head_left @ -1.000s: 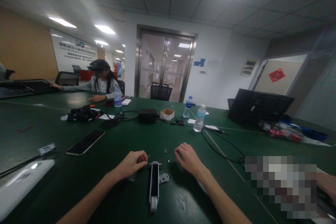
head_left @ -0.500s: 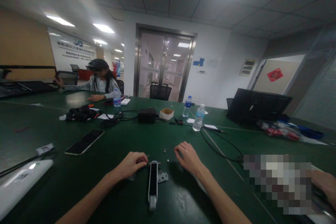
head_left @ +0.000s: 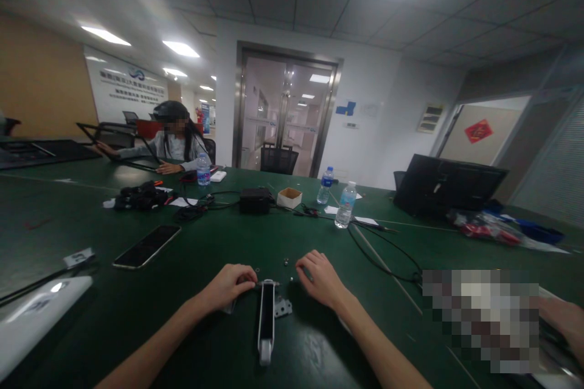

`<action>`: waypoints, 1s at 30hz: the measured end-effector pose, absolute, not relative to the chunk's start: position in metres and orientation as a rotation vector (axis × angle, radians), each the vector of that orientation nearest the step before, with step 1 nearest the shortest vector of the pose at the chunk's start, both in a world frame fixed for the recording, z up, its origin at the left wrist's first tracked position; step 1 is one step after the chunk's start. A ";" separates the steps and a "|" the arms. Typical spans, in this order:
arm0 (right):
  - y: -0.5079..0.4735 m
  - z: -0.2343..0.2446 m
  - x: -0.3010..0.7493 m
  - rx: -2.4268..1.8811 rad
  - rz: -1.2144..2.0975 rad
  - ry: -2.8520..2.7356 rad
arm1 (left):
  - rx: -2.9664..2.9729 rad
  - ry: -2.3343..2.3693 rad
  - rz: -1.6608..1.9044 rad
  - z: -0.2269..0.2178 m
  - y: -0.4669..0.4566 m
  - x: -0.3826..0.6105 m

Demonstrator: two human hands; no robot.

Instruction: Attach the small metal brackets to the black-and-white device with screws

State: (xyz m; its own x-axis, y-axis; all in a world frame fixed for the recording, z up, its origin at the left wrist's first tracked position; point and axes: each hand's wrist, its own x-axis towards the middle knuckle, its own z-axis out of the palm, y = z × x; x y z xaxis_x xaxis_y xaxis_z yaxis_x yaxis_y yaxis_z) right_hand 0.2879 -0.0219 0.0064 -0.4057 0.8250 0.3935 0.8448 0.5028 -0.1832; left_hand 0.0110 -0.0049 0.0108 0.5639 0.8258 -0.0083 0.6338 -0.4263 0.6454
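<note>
A long, narrow part with a white frame and a dark channel (head_left: 266, 322) lies lengthwise in front of me. Across its far end runs a thin metal pin (head_left: 275, 284). My left hand (head_left: 232, 284) is closed, thumb and forefinger pinching the pin's left end. To the right of the frame my right hand (head_left: 319, 278) hovers or rests with loosely curved fingers, apart and holding nothing that I can see. Close to its fingertips is a tiny white piece (head_left: 292, 279). A flat grey metal bracket (head_left: 283, 307) lies against the frame's right side. Small metal bits (head_left: 286, 262) sit just beyond.
On the green table (head_left: 219, 237) lies a phone (head_left: 146, 247) at left. Farther back are a black box (head_left: 256, 200), a small carton (head_left: 289, 197), water bottles (head_left: 345, 205) and cables. Across the table a person (head_left: 177, 140) handles a dark frame (head_left: 132, 158). Another person's hand (head_left: 563, 319) is at right.
My right hand has moved left, closer to the tiny white piece. My left hand stays at the pin. Across the table, the person's dark frame has swung down and to the right.
</note>
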 end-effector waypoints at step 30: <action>-0.032 0.001 0.256 -1.268 0.146 -2.574 | 1.948 0.880 0.481 0.005 0.004 0.009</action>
